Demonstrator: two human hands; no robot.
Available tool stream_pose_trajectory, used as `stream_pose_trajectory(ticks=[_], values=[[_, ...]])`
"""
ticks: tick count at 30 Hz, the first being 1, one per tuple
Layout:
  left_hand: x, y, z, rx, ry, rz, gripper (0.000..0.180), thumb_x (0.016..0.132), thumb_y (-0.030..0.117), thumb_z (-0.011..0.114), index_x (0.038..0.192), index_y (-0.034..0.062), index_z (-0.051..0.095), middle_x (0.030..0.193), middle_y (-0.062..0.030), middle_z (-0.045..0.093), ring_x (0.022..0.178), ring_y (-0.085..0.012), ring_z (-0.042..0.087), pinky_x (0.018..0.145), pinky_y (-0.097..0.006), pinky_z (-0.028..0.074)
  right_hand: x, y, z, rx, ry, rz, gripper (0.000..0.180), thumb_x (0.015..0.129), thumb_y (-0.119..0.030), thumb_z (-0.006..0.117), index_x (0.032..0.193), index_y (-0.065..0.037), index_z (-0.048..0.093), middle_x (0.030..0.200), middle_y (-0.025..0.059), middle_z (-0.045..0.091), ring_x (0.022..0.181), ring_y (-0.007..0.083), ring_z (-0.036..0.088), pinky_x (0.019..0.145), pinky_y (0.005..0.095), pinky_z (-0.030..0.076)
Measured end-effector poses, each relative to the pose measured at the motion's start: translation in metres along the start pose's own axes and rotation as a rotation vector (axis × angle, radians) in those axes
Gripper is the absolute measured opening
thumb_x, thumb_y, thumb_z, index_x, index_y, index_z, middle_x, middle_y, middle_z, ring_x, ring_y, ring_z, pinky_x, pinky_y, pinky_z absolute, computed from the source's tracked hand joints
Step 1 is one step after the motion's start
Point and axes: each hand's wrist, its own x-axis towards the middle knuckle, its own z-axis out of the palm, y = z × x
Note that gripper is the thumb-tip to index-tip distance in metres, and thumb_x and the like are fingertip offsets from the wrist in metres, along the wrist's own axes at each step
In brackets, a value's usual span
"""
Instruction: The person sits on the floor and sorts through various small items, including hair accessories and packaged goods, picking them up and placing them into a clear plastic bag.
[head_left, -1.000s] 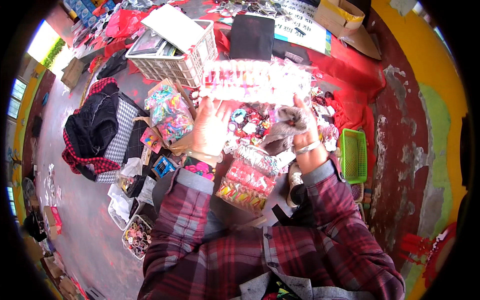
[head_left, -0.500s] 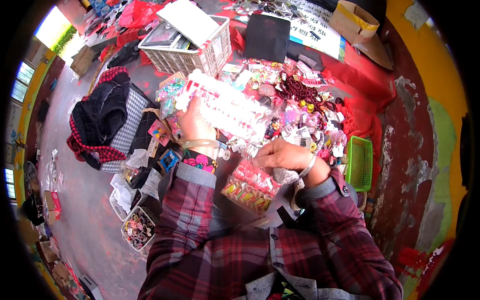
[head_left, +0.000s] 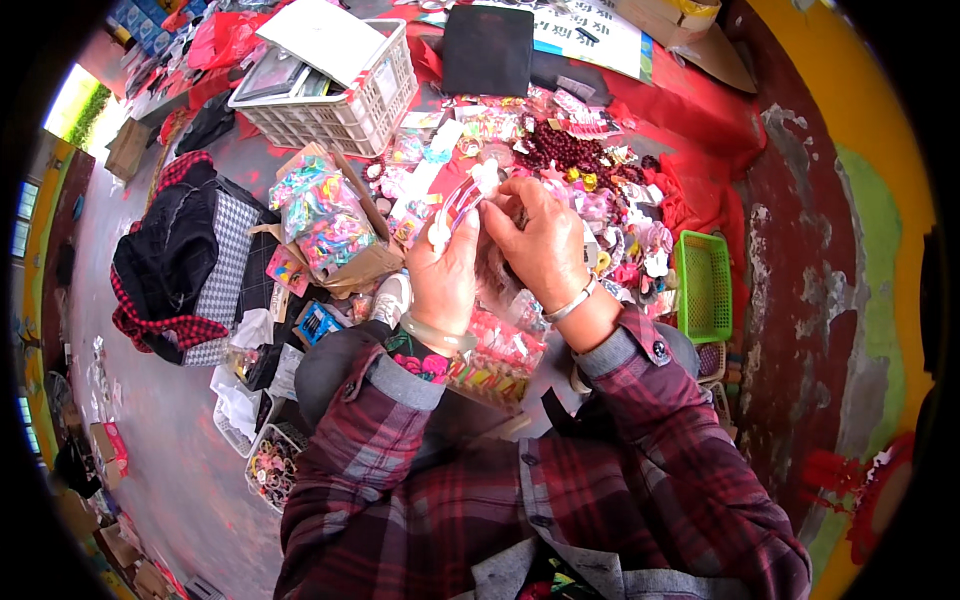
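Observation:
My left hand pinches a small red-and-white banded piece with white ornaments at its ends, perhaps a hair accessory. At its upper end, the bent fingers of my right hand are closed close to the piece; whether they also grip it I cannot make out. A blurred brownish-pink fluffy thing shows between my hands. Below them, a clear pack of red and multicoloured small pieces rests at my lap, partly covered by my left wrist. Beyond my hands lies a heap with dark red beads and small accessories.
A cardboard box of colourful packets stands left of my hands. Behind it is a white plastic crate; a green basket stands to the right. Dark clothing and a small basket of hair ties lie at left.
My left hand has left the large white-and-red pack, which no longer covers the box of colourful packets. My right hand has risen from the lap pack, and both hands are now together. The view has shifted.

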Motion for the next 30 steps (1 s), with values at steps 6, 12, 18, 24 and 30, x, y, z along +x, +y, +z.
stream_pose_trajectory(ticks=[6, 12, 18, 24, 30], values=[[0.004, 0.0, -0.003, 0.009, -0.059, 0.056, 0.024, 0.092, 0.007, 0.049, 0.115, 0.0005, 0.054, 0.107, -0.0057, 0.059, 0.094, -0.0125, 0.056, 0.082, -0.026, 0.045, -0.001, 0.005, 0.004, -0.012, 0.068, -0.052, 0.018, 0.078, -0.021, 0.064, 0.086, -0.006, 0.06, 0.076, 0.0119, 0.064, 0.067, 0.029, 0.064, 0.058, 0.0368, 0.05], [0.0, -0.005, -0.002, 0.181, -0.065, 0.121, 0.022, 0.091, 0.007, 0.05, 0.111, -0.0014, 0.057, 0.101, -0.0066, 0.062, 0.092, -0.012, 0.057, 0.083, -0.026, 0.045, -0.004, 0.001, 0.007, -0.151, 0.107, -0.125, 0.014, 0.078, -0.021, 0.063, 0.077, -0.008, 0.058, 0.069, 0.0092, 0.061, 0.059, 0.0284, 0.061, 0.049, 0.0372, 0.048], [0.003, -0.003, -0.005, 0.25, -0.094, 0.179, 0.023, 0.091, 0.005, 0.051, 0.112, -0.001, 0.057, 0.1, -0.0069, 0.063, 0.091, -0.0112, 0.057, 0.081, -0.025, 0.045, 0.0, 0.003, 0.0, -0.16, 0.082, -0.153, 0.014, 0.078, -0.021, 0.062, 0.077, -0.007, 0.057, 0.068, 0.0097, 0.06, 0.058, 0.0296, 0.06, 0.05, 0.0391, 0.048], [-0.001, -0.001, -0.004, 0.313, -0.146, 0.214, 0.025, 0.088, 0.005, 0.052, 0.113, -0.0004, 0.056, 0.094, -0.0068, 0.063, 0.084, -0.0102, 0.057, 0.076, -0.025, 0.046, -0.001, 0.0, 0.0, -0.117, -0.001, -0.048, 0.013, 0.077, -0.02, 0.061, 0.076, -0.007, 0.058, 0.071, 0.013, 0.061, 0.062, 0.0319, 0.061, 0.054, 0.0412, 0.048], [0.002, -0.005, -0.006, 0.331, -0.095, 0.192, 0.018, 0.089, 0.007, 0.053, 0.105, 0.0001, 0.059, 0.083, -0.0033, 0.06, 0.075, -0.008, 0.053, 0.067, -0.024, 0.045, 0.003, 0.011, -0.002, 0.017, -0.024, -0.048, 0.014, 0.077, -0.017, 0.06, 0.082, -0.004, 0.062, 0.074, 0.0162, 0.062, 0.066, 0.0344, 0.061, 0.057, 0.0408, 0.048]])
